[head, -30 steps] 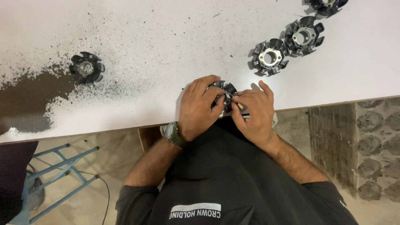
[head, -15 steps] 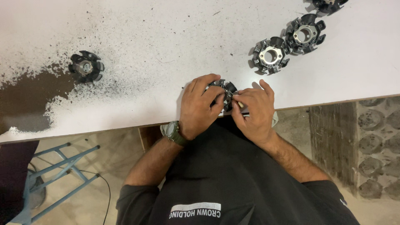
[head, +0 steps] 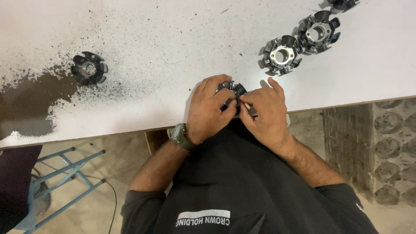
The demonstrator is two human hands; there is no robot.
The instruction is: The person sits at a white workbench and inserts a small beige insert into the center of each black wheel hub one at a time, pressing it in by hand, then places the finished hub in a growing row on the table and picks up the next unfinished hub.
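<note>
Dark stator [head: 89, 68] sits alone far left on the white bench [head: 173, 39], in the speckled worn patch. Left hand [head: 211, 110], watch [head: 178, 136] on wrist, curls around a black stator [head: 232, 89] at the bench's near edge. Right hand [head: 265, 113] pinches the same part from the other side, a thin pale piece at its fingertips. Two silver-cored stators [head: 281, 55] [head: 320, 33] lie touching, upper right.
</note>
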